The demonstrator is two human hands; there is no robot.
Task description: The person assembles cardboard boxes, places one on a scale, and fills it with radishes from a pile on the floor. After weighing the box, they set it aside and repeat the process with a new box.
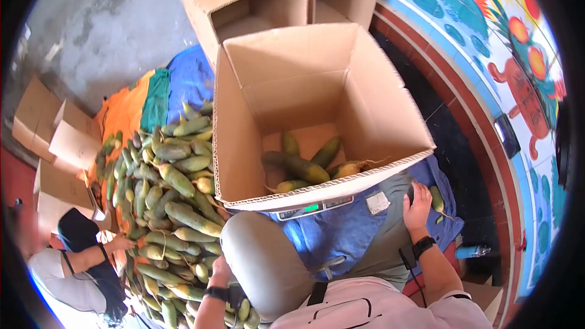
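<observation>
A large open cardboard box [292, 45] stands in front of me with several green radishes [308, 169] in its bottom. Under its near edge shows a weighing scale [314, 208] with a lit green display. My left hand [222, 269] is low beside my left knee, next to a big heap of green radishes [183, 213]. Its fingers are mostly hidden, so what it touches cannot be told. My right hand [418, 206] rests on my right leg near the box's corner, fingers extended, holding nothing.
Two more open boxes [259, 9] stand behind the main one; further boxes [73, 131] are at the far left. A co-worker's hand [119, 244] reaches the heap from the left. A single radish [437, 198] and a blue bottle [472, 251] lie at right, near the painted wall.
</observation>
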